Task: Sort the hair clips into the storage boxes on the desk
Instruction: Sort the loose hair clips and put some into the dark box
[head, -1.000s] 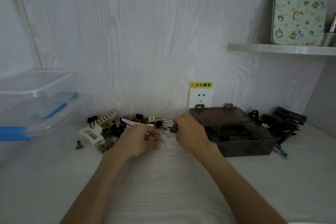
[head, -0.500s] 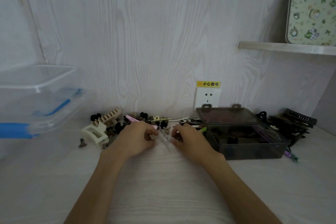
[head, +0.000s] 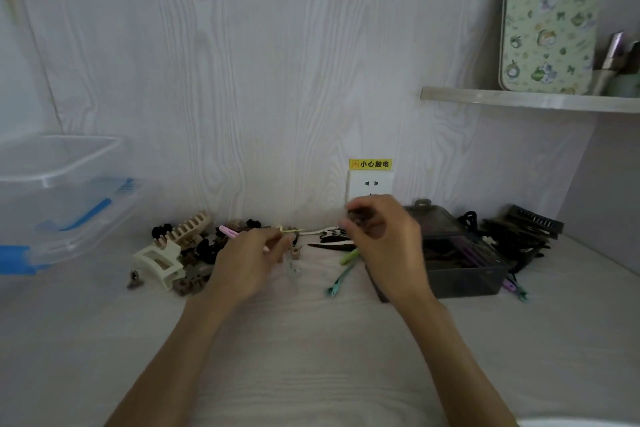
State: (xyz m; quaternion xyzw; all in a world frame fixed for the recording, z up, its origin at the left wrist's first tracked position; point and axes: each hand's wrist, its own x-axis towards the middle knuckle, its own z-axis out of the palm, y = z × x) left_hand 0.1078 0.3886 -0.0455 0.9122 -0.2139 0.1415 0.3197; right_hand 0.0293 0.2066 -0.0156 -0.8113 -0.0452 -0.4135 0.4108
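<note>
Clips point(head: 194, 250) in cream, brown, black, pastel beside our dark box point(head: 464, 274).
Right hand point(head: 384, 239) pinches a small dark clip point(head: 356, 217); left hand point(head: 249, 260) fingers curled, contents unclear.

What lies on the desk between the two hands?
In the head view: a small tan clip, a dark long clip and a green clip, between left hand and right hand.

White wall socket point(head: 370, 185) sat low on the wood-grain wall point(head: 259, 62), yellow warning sticker point(head: 370, 164) just above it. Shelf point(head: 530, 102) at upper right carried a floral-patterned green tin point(head: 549, 21) standing upright, with a blurred metallic item point(head: 614, 55) just beside it, too unclear to identify. Pale wood-grain bench point(head: 311, 357) ran below.
</note>
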